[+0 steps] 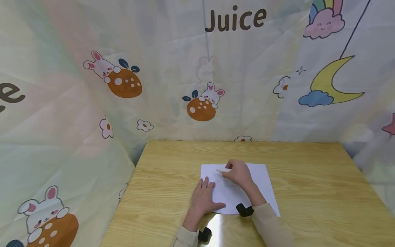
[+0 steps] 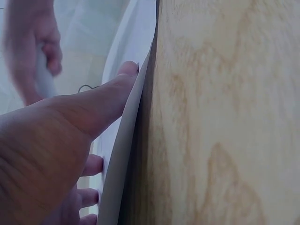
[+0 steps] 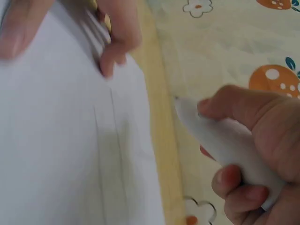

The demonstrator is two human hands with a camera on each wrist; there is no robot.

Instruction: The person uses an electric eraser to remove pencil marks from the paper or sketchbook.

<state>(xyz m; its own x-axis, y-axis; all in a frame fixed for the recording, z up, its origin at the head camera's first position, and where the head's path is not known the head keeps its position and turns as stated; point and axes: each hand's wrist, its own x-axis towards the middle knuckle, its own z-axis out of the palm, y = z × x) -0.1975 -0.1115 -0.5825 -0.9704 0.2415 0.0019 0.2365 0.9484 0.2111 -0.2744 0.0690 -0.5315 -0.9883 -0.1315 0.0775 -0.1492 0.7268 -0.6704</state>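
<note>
A white sheet of paper (image 1: 237,187) lies near the tabletop's (image 1: 308,192) front edge. The left hand (image 1: 203,199) presses flat on the sheet's left edge, fingers straight. The right hand (image 1: 239,173) pinches a white pen (image 3: 225,140), tip over the sheet's far left corner.

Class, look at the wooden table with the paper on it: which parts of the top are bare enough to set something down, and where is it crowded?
Bare wood lies right of the sheet of paper to the table edge, left of it, and behind it toward the curtain. The middle is crowded: the left hand rests on the sheet and the right hand grips a white pen.
</note>
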